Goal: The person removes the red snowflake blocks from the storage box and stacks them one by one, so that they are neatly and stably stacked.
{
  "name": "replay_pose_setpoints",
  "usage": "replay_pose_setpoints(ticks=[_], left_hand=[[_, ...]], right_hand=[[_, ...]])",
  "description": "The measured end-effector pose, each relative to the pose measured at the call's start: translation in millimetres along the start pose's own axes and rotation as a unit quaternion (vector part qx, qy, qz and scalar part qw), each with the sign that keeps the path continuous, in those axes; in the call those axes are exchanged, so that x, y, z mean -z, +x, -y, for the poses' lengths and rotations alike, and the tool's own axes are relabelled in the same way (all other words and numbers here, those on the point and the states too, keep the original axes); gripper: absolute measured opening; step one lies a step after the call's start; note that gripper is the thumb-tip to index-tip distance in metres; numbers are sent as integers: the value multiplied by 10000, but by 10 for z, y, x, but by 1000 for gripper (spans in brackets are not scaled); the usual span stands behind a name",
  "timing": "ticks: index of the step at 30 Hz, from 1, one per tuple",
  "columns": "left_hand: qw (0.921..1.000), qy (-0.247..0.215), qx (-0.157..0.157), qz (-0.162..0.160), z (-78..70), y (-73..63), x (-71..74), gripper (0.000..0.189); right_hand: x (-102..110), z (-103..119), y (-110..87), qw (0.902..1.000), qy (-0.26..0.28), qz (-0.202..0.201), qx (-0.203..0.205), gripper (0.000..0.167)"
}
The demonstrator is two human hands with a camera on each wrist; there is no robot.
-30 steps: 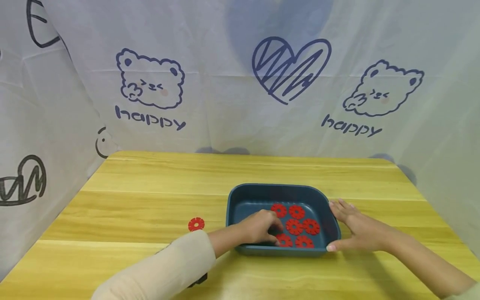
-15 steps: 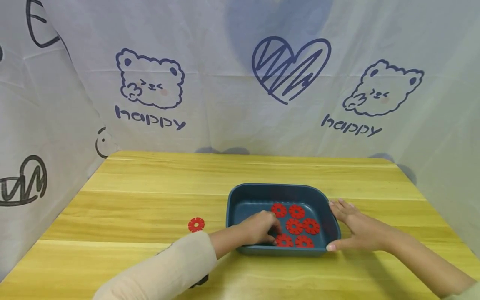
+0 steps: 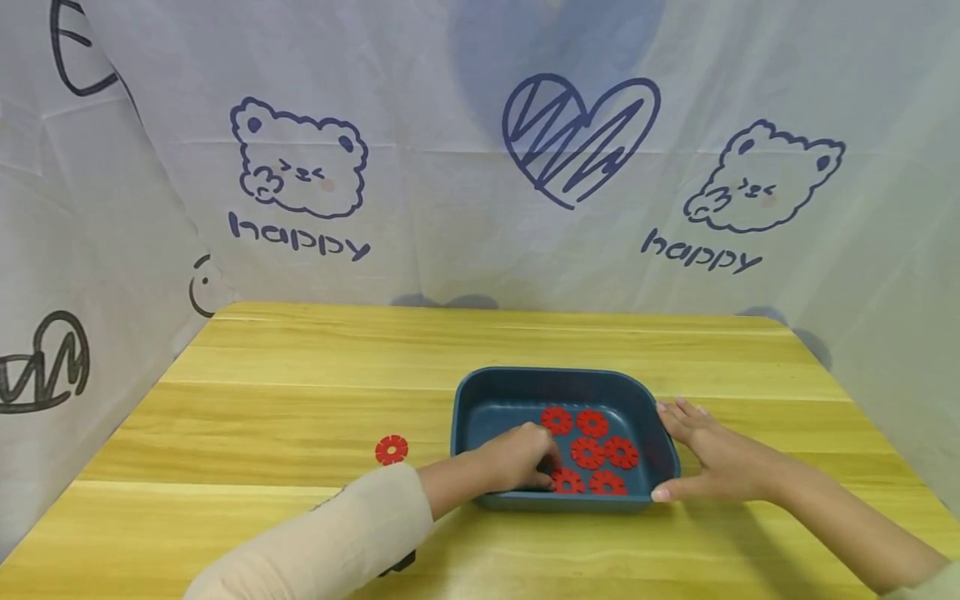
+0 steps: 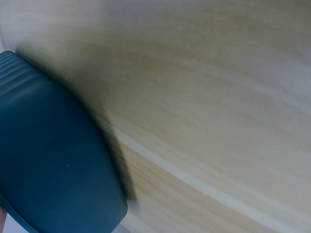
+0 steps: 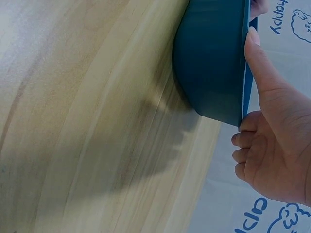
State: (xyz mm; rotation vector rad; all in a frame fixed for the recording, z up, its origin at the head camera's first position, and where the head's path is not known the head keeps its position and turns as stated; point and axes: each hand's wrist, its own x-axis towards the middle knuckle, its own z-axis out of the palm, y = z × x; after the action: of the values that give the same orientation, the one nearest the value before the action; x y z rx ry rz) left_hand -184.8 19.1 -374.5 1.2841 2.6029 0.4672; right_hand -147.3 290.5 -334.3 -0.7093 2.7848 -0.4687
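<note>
A dark blue plastic bin stands on the wooden table, holding several flat red notched discs, each with a round centre hole. My left hand reaches over its front wall in the head view. The fingers curl down and, with the thumb, pinch the left edge of a red disc near that wall; the fingertips are partly hidden. My right hand grips the bin's right end, thumb at the front corner and fingers along the side. In the right wrist view, the right hand has its thumb on the rim.
One more red disc lies on the table left of the bin. Behind my left sleeve a small black object partly shows. A white printed cloth hangs behind the table.
The left thumb and fingers have drawn together at the edge of the front red disc. The bin, the other discs and my right hand stay where they were.
</note>
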Motion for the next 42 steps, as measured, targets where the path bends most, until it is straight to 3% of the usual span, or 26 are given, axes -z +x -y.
replay_pose_setpoints(ticks=[8,18,28,42], left_hand=[[9998,-185,-9,-105,37,-38,20,13],[9996,64,-75,-252,85,-81,63,15],[9978,209,-335,-541,166,-157,134,15],[9864,-197,-379,-1588,232,-343,212,19]], right_hand=[[-2,8,19,10000,33,66,-30,108],[-22,-8,12,10000,-49,-2,-34,108],[-22,-8,9,10000,-43,3,-29,108],[-25,-8,2,9999,95,63,-20,109]])
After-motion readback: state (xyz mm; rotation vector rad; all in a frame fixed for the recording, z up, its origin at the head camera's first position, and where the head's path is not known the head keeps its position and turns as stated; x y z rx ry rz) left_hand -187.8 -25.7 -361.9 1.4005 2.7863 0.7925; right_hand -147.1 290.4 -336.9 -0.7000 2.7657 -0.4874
